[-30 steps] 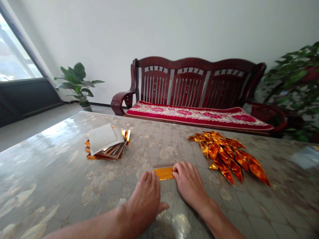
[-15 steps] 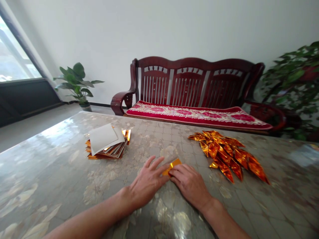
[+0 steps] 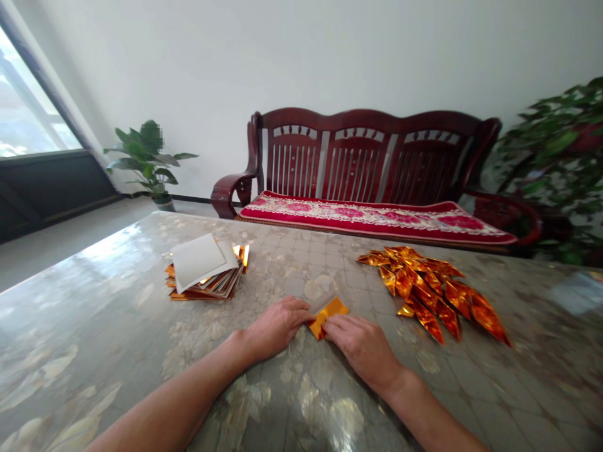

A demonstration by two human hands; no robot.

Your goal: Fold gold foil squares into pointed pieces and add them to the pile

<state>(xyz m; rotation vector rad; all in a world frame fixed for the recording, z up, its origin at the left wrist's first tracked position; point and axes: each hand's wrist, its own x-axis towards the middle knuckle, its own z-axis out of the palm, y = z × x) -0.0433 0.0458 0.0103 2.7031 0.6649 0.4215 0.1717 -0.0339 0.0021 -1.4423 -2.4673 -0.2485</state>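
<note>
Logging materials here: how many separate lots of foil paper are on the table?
3: a stack at left, a piece between the left hand and right hand, a heap of folded shapes at right. More may be hidden.

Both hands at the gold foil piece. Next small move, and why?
I'd press its near edge flat with the right hand: those fingertips are already at that edge, the left hand is at the left end to steady it, and the table gives the gold foil piece firm backing.
</note>
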